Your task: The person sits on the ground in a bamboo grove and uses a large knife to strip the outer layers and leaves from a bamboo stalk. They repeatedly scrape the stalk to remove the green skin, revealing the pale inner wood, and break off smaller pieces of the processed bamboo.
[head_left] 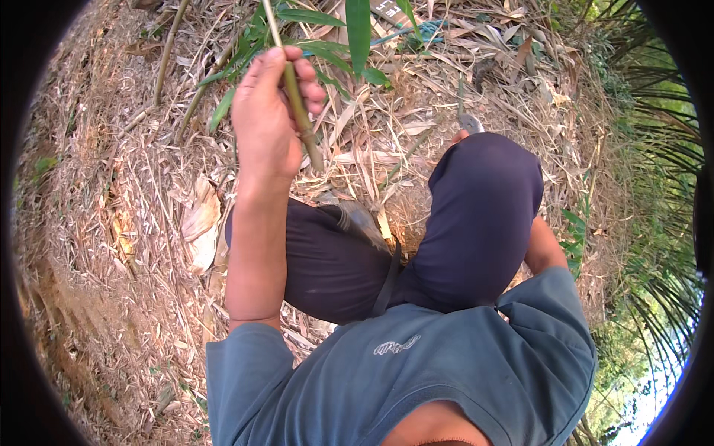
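Note:
My left hand [264,119] is raised in front of me with its fingers closed around a thin green bamboo stem [301,123]. The stem runs from the top of the view down past my palm and carries long green leaves [357,30] above. I am squatting. My right hand [459,137] is almost wholly hidden behind my right knee [483,201]; only a fingertip shows. Just above it the grey tip of a knife blade [471,123] sticks out over the knee.
Dry bamboo leaves and straw [134,223] cover the ground all around. Thin dry stalks [167,52] lie at the upper left. My shoe [361,219] rests between my dark-trousered legs. Green palm fronds [662,149] stand along the right edge.

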Demonstrator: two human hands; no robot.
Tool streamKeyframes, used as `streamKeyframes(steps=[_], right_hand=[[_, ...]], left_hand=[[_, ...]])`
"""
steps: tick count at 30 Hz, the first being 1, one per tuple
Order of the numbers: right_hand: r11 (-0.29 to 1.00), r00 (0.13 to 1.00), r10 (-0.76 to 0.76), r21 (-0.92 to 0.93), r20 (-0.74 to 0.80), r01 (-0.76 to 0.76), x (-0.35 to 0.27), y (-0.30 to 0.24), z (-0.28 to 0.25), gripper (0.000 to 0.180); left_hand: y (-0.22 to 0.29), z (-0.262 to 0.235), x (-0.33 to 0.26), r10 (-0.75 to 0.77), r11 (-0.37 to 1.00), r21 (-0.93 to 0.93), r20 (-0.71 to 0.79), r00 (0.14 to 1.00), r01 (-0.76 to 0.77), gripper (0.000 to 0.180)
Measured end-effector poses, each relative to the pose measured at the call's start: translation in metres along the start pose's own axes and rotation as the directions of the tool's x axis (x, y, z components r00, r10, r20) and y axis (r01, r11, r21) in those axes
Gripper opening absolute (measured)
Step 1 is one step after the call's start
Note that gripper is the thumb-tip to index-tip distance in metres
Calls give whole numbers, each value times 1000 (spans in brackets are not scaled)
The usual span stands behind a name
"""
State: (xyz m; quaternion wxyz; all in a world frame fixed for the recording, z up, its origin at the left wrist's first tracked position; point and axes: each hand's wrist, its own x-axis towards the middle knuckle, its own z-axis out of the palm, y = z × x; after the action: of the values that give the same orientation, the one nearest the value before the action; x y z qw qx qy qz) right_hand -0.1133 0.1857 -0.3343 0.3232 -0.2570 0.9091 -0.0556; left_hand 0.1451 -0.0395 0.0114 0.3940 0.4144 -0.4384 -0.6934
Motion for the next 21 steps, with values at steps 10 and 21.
streamKeyframes(steps=[10, 21], right_hand=[[927, 980, -69, 374, 188, -7, 28, -64, 33, 45], [400, 836, -211, 736, -507, 547, 50, -126, -238, 29]], left_hand=[[-34, -24, 6, -97, 993, 66, -56, 994, 101, 20], [-35, 1, 22, -87, 992, -77, 102, 991, 95, 16]])
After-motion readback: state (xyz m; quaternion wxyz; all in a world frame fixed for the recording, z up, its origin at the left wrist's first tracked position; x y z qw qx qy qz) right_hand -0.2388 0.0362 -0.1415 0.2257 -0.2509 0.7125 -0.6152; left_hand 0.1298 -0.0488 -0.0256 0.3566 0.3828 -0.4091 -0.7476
